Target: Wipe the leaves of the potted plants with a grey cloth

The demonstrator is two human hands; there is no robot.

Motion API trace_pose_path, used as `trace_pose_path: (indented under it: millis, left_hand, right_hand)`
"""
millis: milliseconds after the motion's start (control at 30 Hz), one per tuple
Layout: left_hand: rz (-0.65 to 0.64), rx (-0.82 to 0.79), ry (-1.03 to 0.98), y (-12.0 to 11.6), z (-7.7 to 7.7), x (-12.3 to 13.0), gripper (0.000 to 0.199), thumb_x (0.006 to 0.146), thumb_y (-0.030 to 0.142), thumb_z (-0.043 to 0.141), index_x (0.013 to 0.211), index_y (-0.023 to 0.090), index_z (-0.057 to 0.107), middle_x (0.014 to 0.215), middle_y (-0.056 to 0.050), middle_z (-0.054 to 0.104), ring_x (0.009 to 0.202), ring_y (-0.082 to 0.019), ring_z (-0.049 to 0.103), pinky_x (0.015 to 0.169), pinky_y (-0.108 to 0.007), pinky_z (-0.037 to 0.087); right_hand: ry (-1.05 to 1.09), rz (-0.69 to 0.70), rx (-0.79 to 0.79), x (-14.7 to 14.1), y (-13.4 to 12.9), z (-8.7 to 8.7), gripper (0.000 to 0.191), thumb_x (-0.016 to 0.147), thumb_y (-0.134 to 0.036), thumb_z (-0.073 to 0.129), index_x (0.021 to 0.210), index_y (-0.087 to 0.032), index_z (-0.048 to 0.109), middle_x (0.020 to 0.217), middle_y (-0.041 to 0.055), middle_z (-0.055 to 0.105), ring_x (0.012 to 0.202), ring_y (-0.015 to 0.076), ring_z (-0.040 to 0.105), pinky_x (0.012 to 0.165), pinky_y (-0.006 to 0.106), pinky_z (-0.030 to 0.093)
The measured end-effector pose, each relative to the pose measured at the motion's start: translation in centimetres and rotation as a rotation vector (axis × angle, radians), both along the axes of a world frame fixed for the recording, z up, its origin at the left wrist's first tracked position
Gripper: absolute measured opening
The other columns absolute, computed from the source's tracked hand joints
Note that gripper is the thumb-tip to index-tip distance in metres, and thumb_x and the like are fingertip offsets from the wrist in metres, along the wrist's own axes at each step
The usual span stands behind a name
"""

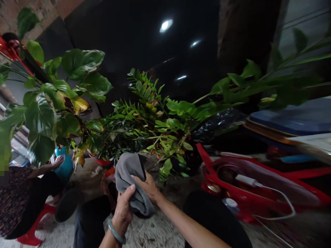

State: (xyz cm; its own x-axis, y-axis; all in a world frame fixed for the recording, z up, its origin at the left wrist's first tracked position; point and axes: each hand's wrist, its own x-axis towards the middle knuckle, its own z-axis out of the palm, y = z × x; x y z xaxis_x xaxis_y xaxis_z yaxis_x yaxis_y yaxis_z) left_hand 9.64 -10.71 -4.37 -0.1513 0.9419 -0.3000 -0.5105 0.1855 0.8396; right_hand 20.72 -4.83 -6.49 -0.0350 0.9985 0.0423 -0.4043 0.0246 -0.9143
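Note:
A bunched grey cloth [129, 172] is held up at the lower middle, in front of the leafy plants. My left hand [124, 206], with a pale bangle [116, 232] at its wrist, grips the cloth's lower left part, thumb on top. From the right, my right hand [148, 187] holds the cloth's right side, its thumb pressing on the fabric and its other fingers mostly hidden. A dark patch shows along the upper right edge of the cloth.
Leafy plants [168, 127] spread across the middle. At left, another person [15, 193] sits on a red stool [33, 227] beside a dark bucket [67, 205]. A red basket-like holder [232, 203] with a white device and cable [287, 199] stands at right.

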Motion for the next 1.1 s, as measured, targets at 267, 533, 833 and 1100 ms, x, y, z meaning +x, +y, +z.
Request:
trace_pose_path:
  millis: [267, 533, 833, 1100]
  left_hand:
    - [0.039, -0.008, 0.083, 1.2, 1.9, -1.8, 0.049, 0.039, 0.018, 0.091, 0.082, 0.02, 0.069, 0.073, 0.0, 0.075, 0.068, -0.02, 0.07, 0.072, -0.032, 0.058]
    - [0.081, 0.075, 0.263, 2.3, 4.5, -2.1, 0.051, 0.046, 0.03, 0.09, 0.093, 0.02, 0.07, 0.086, -0.003, 0.078, 0.081, -0.025, 0.073, 0.08, -0.036, 0.058]
    - [0.184, 0.48, 0.609, 8.6, 16.6, -4.7, 0.049, 0.067, 0.045, 0.082, 0.107, 0.018, 0.072, 0.103, -0.007, 0.077, 0.108, -0.03, 0.069, 0.09, -0.038, 0.056]
    - [-0.202, 0.184, 0.568, 7.6, 9.2, -5.2, 0.04, 0.052, 0.038, 0.09, 0.084, 0.017, 0.077, 0.083, -0.01, 0.077, 0.081, -0.032, 0.07, 0.077, -0.045, 0.056]
  right_hand:
    - [-0.08, 0.076, 0.114, 1.1, -0.1, 1.8, 0.043, 0.065, -0.04, 0.082, 0.104, -0.023, 0.075, 0.108, 0.0072, 0.079, 0.109, 0.0333, 0.069, 0.104, 0.048, 0.051]
    - [-0.116, 0.047, 0.195, 1.6, -1.0, 2.3, 0.038, 0.065, -0.04, 0.082, 0.099, -0.025, 0.077, 0.112, 0.0066, 0.077, 0.114, 0.0317, 0.066, 0.103, 0.046, 0.05]
    - [-0.475, 0.195, -0.181, 4.9, 1.5, -1.8, 0.025, 0.068, -0.044, 0.078, 0.064, -0.021, 0.068, 0.053, 0.0005, 0.063, 0.044, 0.0145, 0.055, 0.045, 0.024, 0.036]
    - [0.155, -0.077, -0.558, 4.8, 3.8, -3.2, 0.033, 0.065, -0.036, 0.078, 0.089, -0.023, 0.061, 0.087, 0.0072, 0.072, 0.069, 0.0211, 0.069, 0.054, 0.029, 0.049]
